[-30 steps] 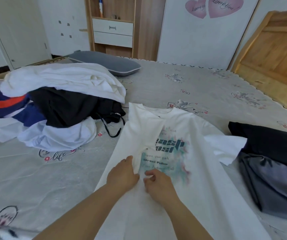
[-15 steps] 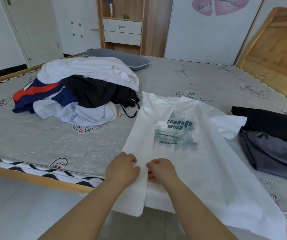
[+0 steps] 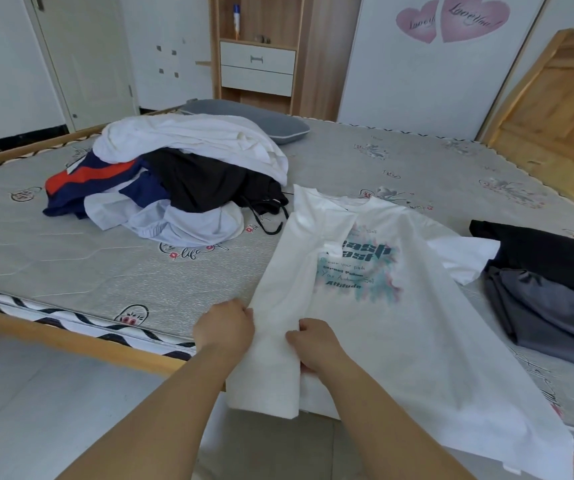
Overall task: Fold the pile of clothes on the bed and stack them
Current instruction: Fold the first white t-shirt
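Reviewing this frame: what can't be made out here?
- Head view: white T-shirt hem, cut by the bottom edge.
- Both hands' fingertips, left hand and right hand, hidden in the folded cloth.
- Garment count in the unfolded pile: layers overlap.
- Folded dark stack, cut by the right edge.

A bedroom in even daylight. White walls [image 3: 417,81] close the far side, one bearing two pink heart stickers [image 3: 451,19]. A white door [image 3: 84,57] stands at the left. Between them rises a wooden shelf unit [image 3: 257,50] with two white drawers [image 3: 257,69] and a small bottle [image 3: 236,17] above. A wooden headboard [image 3: 552,109] leans at the right. The floor [image 3: 36,403] is pale tile. A grey pillow [image 3: 244,116] lies at the mattress's far edge.
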